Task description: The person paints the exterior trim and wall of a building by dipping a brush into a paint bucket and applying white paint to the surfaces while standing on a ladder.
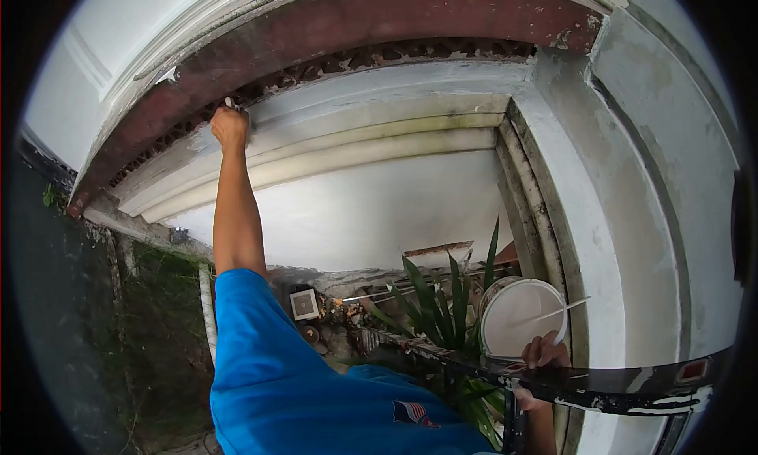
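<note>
My left hand (230,127) is stretched far out to the upper left, closed round a paintbrush whose pale handle end (230,102) pokes out above the fist. It works against the grey-white moulded ledge (339,100), just under a dark red beam (347,29). The bristles are mostly hidden by the hand. At the lower right my right hand (545,351) has its fingers bent over the near rim of a round bucket (491,317) holding whitish paint. A thin pale stick (572,304) lies across the bucket. A black bar hides part of this hand.
The black, paint-spattered metal bar (608,385), seemingly a ladder's top, crosses the lower right. Long-leaved plants (442,305) grow beside the bucket. A white wall (355,206) lies beyond, with a small square box (304,304) at its foot. Grass (162,313) is on the left.
</note>
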The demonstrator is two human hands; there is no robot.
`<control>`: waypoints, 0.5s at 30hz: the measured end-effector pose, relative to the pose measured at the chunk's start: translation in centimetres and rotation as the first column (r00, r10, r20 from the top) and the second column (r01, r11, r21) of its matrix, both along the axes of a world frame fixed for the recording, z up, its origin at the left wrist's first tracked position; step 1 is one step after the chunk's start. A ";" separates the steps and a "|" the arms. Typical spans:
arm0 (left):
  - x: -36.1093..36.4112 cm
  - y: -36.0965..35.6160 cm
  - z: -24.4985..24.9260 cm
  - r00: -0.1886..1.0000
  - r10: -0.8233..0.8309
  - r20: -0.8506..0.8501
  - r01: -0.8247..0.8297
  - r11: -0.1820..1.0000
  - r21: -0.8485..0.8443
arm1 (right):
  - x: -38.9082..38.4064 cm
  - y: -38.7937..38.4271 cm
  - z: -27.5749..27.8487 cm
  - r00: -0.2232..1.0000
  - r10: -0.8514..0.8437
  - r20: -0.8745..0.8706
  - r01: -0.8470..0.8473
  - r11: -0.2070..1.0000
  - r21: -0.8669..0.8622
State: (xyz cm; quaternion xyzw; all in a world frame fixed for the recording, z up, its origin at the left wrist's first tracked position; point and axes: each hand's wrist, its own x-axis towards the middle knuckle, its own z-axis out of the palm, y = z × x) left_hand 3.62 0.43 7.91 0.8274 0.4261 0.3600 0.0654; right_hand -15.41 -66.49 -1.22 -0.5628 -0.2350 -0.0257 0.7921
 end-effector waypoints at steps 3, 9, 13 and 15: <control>1.4 -6.1 0.7 0.994 -0.072 -0.080 0.078 0.994 0.073 | 0.0 0.0 -0.1 1.000 0.004 0.007 -0.004 1.000 0.009; 12.0 -25.0 -5.8 0.736 -0.656 -0.165 0.669 0.667 0.329 | -0.1 -0.1 0.1 1.000 0.004 0.005 -0.004 1.000 -0.025; 12.9 -29.5 -3.1 0.444 -0.896 -0.023 0.875 0.428 0.225 | -0.1 -0.4 -0.5 0.999 -0.002 -0.033 0.002 1.000 -0.007; 11.3 -29.5 -2.3 0.372 -0.926 0.065 0.910 0.378 0.171 | -0.1 -0.1 -0.3 1.000 -0.012 -0.025 0.012 1.000 -0.007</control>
